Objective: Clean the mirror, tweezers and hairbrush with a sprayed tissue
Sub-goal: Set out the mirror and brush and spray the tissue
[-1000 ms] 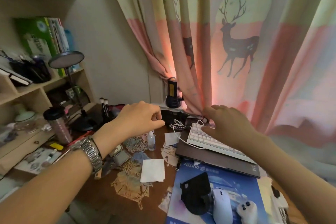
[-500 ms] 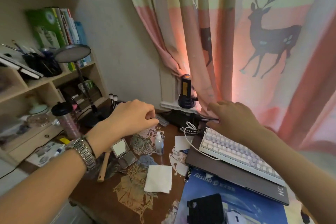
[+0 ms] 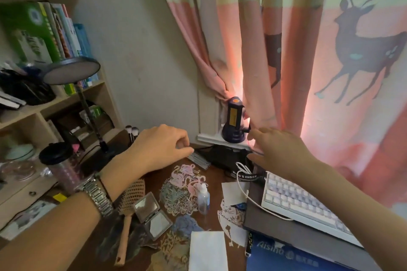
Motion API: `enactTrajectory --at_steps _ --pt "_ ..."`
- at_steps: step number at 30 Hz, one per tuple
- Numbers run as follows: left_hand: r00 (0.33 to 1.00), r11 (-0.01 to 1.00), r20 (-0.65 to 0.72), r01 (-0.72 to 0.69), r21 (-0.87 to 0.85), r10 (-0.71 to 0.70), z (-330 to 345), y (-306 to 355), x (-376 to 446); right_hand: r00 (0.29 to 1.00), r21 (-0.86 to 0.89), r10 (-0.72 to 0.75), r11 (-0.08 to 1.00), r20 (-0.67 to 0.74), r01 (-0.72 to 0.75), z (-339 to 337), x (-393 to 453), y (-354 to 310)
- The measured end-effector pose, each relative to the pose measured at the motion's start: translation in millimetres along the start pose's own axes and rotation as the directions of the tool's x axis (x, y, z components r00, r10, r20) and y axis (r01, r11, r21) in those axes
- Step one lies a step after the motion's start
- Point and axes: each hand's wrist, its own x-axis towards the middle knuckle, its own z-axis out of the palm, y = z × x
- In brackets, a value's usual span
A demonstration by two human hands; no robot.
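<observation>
An open compact mirror [image 3: 152, 215] lies on the brown desk [image 3: 154, 178] beside a wooden hairbrush [image 3: 130, 202]. A small clear spray bottle [image 3: 203, 198] stands to their right. At the near edge lies a white tissue [image 3: 208, 251]. I cannot make out the tweezers. My left hand [image 3: 160, 147] hovers over the back of the desk, fingers loosely curled, holding nothing I can see. My right hand [image 3: 277, 152] reaches toward the curtain by the window sill [image 3: 209, 138], fingers spread, thumb below.
A dark torch [image 3: 234, 121] stands on the sill. Behind the hands lie a black bag [image 3: 229, 158] and a grey flat case [image 3: 198, 158]. Right: white keyboard [image 3: 304, 207] on a laptop, white cable. Left: shelves, desk lamp [image 3: 72, 70], tumbler [image 3: 59, 165]. Paper cut-outs [image 3: 180, 191] cover the desk.
The view has swung left and down, bringing the mirror and hairbrush into sight. Both hands keep their pose at the back of the desk, the right one nearer the torch.
</observation>
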Motion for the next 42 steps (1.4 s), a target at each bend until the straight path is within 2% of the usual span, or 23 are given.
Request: enactTrajectory --at_steps 4,8,12,17,22,26,28,30,32,38,42 --pt "0.994 0.994 0.024 -0.107 0.036 0.106 18.7 -53.3 33.3 0.998 -0.054 0.054 0.997 0.016 -0.053 31.8 49.0 -24.0" --pt "0.981 0.982 0.031 -0.189 0.003 0.189 44.8 -110.4 52.0 0.989 -0.053 0.142 0.989 0.050 -0.139 69.1 86.8 -57.5" --pt "0.968 0.972 0.094 -0.228 -0.056 0.232 83.2 -147.8 60.2 0.975 -0.048 0.211 0.977 0.072 -0.208 100.4 89.0 -92.1" --pt "0.956 0.961 0.126 -0.250 -0.118 0.264 110.1 -161.8 55.5 0.948 -0.051 0.311 0.950 0.073 -0.308 118.7 69.2 -117.1" --pt "0.964 0.962 0.027 -0.263 -0.073 0.265 131.1 -176.4 30.8 0.943 -0.066 0.333 0.941 0.006 -0.332 134.3 51.3 -129.4" --pt "0.934 0.936 -0.107 -0.325 0.137 0.340 145.8 -185.9 -3.8 0.919 0.143 0.381 0.920 -0.099 -0.366 127.2 22.6 -151.7" --pt "0.915 0.926 -0.172 -0.335 0.174 0.364 144.6 -188.3 -26.3 0.900 0.223 0.397 0.908 -0.183 -0.355 122.6 0.0 -171.2" --pt "0.904 0.929 -0.220 -0.341 0.145 0.366 145.8 -189.0 -52.6 0.885 0.220 0.406 0.907 -0.229 -0.359 125.5 -25.4 -193.8" --pt "0.904 0.936 -0.243 -0.340 0.091 0.352 148.8 -187.8 -80.7 0.889 0.169 0.402 0.913 -0.219 -0.371 133.0 -49.2 -215.1" --pt "0.934 0.959 -0.223 -0.283 0.012 0.278 151.8 -180.0 -147.3 0.892 0.044 0.414 0.910 -0.182 -0.413 130.0 -99.6 -258.9" --pt "0.923 0.952 -0.243 -0.308 -0.001 0.298 143.1 -175.2 -173.8 0.890 0.042 0.399 0.916 -0.221 -0.400 114.8 -112.4 -281.3"
